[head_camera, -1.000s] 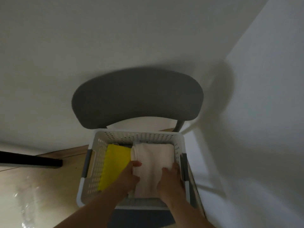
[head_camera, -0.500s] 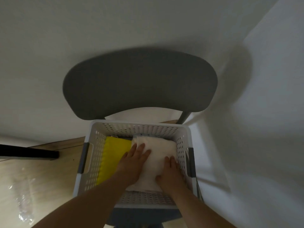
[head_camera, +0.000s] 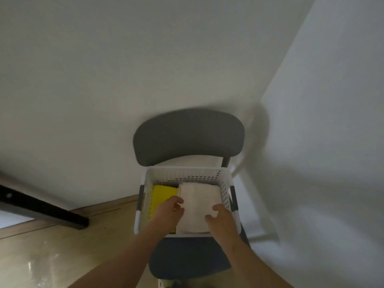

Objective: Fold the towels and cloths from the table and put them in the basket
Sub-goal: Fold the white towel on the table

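A: As the basket (head_camera: 187,175) is seen on the seat of the grey chair (head_camera: 188,136), where is the white towel (head_camera: 198,206) found?

B: It is laid flat in the right half of the basket, with its long axis run from the near wall toward the chair back.

A: How is it described?

B: Cream-white, folded into a thick oblong. Stacked layers are shown at the near edge, and a rounded fold at the far left corner. A yellow cloth (head_camera: 163,194) is laid just beside it on the left, along the same axis.

A: And the hands?

B: The left hand (head_camera: 168,213) is set at the towel's left edge with fingers curled — whether anything is caught in that grip cannot be told. The right hand (head_camera: 221,220) is spread over the near right corner, its grip wide — fingers apart and loosely bent, nothing held.
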